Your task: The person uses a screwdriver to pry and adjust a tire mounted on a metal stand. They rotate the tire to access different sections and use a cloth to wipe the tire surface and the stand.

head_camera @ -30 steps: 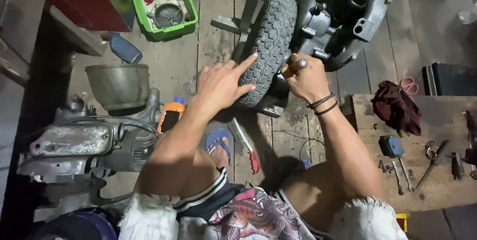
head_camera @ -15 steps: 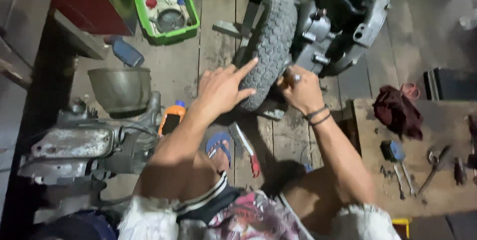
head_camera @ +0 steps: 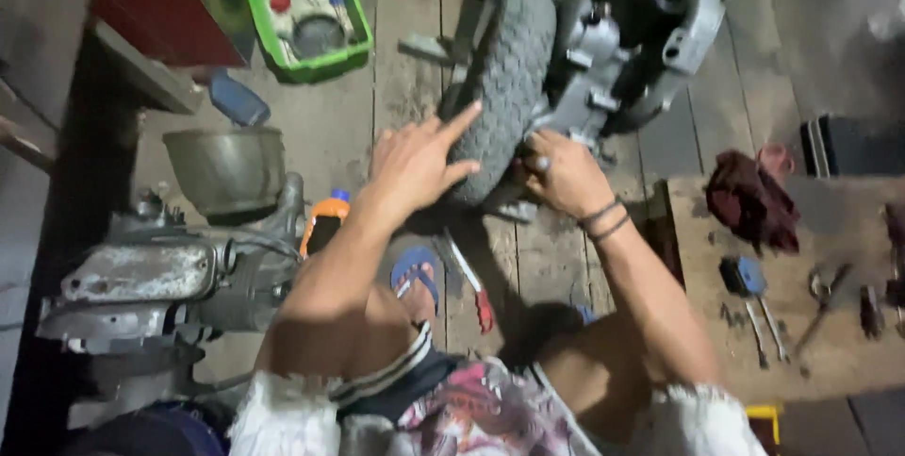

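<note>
A small knobbly tyre [head_camera: 509, 79] on a grey engine and wheel assembly [head_camera: 641, 32] lies on the plank floor in front of me. My left hand [head_camera: 415, 159] rests flat on the tyre's near side, fingers spread and the index finger stretched over the tread. My right hand [head_camera: 561, 173] is closed around a small metal tool or part at the hub, between tyre and engine casing. What exactly it grips is blurred. Dark bands circle the right wrist.
A green tray [head_camera: 306, 8] of small parts sits at the back left. A metal bowl [head_camera: 226, 168] and another grey engine [head_camera: 160, 277] are at left. A red-handled screwdriver [head_camera: 471, 281] lies by my foot. A wooden bench [head_camera: 801, 324] at right carries tools and a dark red rag [head_camera: 749, 201].
The camera has tipped and shifted a little. My left hand has slid slightly down the tyre; my right hand has stayed at the hub, closed on the same small item.
</note>
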